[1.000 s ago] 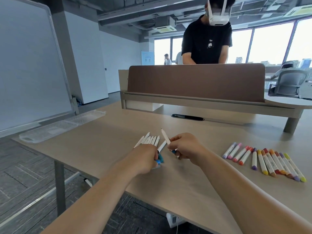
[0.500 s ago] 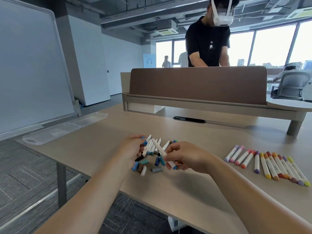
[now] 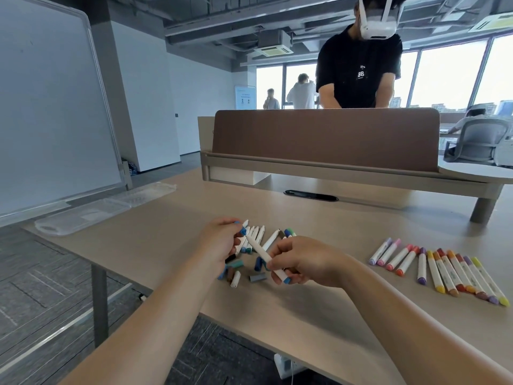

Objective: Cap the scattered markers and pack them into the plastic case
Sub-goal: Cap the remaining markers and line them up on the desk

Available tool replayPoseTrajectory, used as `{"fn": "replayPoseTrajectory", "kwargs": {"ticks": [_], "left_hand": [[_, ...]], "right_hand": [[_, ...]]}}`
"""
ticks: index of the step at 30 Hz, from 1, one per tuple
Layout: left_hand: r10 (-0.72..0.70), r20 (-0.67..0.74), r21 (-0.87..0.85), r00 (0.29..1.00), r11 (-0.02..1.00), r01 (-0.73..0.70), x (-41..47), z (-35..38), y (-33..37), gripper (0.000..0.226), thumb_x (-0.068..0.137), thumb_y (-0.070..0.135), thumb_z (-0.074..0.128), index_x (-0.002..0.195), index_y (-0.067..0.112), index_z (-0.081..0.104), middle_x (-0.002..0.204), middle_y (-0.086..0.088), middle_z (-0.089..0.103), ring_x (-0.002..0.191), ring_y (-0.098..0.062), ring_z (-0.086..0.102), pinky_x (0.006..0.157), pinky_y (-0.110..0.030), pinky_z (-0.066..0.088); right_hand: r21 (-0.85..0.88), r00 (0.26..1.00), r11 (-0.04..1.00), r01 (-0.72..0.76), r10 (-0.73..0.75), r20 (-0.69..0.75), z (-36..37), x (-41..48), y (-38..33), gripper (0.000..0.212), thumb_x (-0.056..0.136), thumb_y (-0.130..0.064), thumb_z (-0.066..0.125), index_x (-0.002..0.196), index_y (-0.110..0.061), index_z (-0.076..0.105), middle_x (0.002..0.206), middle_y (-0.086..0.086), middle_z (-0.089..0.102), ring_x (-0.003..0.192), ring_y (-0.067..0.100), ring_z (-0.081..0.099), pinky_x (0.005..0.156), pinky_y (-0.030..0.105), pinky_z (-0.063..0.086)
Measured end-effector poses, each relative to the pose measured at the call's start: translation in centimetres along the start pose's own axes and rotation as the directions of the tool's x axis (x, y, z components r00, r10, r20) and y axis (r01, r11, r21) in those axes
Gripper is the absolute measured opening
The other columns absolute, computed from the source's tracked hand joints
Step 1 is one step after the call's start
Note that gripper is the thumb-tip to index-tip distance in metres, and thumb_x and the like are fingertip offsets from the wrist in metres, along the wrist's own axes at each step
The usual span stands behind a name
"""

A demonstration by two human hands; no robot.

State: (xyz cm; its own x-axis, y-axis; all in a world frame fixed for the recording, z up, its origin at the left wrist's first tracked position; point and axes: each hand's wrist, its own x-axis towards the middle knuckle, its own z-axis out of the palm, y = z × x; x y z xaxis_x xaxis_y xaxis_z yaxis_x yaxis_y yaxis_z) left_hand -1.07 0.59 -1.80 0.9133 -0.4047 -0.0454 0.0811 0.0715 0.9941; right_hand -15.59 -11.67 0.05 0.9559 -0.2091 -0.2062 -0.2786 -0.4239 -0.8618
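Lifted since a second ago: my left hand (image 3: 219, 243), off the pile (image 3: 256, 234), now pinching one blue cap (image 3: 243, 232); my right hand (image 3: 302, 262) grips one white marker (image 3: 262, 252). Eleven capped markers (image 3: 438, 269) right of pile; one plastic case (image 3: 83, 218) far left. Beige table (image 3: 305, 218); open office, whiteboard (image 3: 50, 107) farther left.

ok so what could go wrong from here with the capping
1. The left hand pinches a small blue cap right by the tip of the white marker held in the right hand. A misaligned push could drop the cap or ink the fingers.
2. The loose caps lie beside the left forearm, near the front edge of the table. A sweep of the arm might knock some off.
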Motion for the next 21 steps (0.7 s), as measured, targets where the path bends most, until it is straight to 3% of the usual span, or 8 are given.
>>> {"fn": "replayPoseTrajectory", "kwargs": {"ticks": [8,15,18,21], "left_hand": [[0.109,0.055,0.221,0.993,0.968,-0.118,-0.9,0.1,0.0,0.011,0.088,0.007,0.061,0.090,0.017,0.066,0.080,-0.006,0.065,0.063,-0.015,0.052,0.056,-0.027,0.040],[0.175,0.022,0.224,0.984,0.959,-0.176,-0.9,1.2,-0.1,0.009,0.087,0.006,0.064,0.086,0.015,0.065,0.078,-0.009,0.066,0.059,-0.014,0.052,0.054,-0.026,0.039],[0.146,0.064,0.239,0.987,0.958,-0.157,-0.9,1.7,0.1,0.019,0.088,0.009,0.062,0.103,0.017,0.070,0.079,-0.005,0.066,0.062,-0.014,0.054,0.054,-0.025,0.040],[0.141,0.116,0.307,0.983,0.936,-0.170,-0.3,2.1,-0.3,0.045,0.088,0.016,0.061,0.133,0.023,0.058,0.118,-0.004,0.065,0.096,-0.018,0.064,0.078,-0.029,0.051]], "right_hand": [[0.003,0.999,1.000,0.028,-0.028,-0.043,0.3,-0.1,-0.2,0.026,0.091,-0.015,0.060,0.103,0.008,0.063,0.072,0.006,0.068,0.049,0.012,0.041,0.050,0.022,0.034],[-0.109,0.976,0.991,0.077,-0.097,-0.196,0.1,0.3,0.0,0.025,0.094,-0.017,0.060,0.090,0.006,0.069,0.066,0.003,0.065,0.049,0.006,0.046,0.047,0.015,0.038],[-0.128,0.970,0.991,0.036,-0.066,-0.234,-0.2,0.6,0.1,0.022,0.094,-0.019,0.062,0.089,0.000,0.071,0.070,0.006,0.070,0.053,0.008,0.053,0.050,0.018,0.043],[-0.214,0.922,0.974,-0.077,-0.013,-0.386,-1.3,2.0,0.3,0.020,0.089,-0.020,0.065,0.091,-0.001,0.072,0.080,0.013,0.073,0.059,0.012,0.058,0.059,0.030,0.054]]}}
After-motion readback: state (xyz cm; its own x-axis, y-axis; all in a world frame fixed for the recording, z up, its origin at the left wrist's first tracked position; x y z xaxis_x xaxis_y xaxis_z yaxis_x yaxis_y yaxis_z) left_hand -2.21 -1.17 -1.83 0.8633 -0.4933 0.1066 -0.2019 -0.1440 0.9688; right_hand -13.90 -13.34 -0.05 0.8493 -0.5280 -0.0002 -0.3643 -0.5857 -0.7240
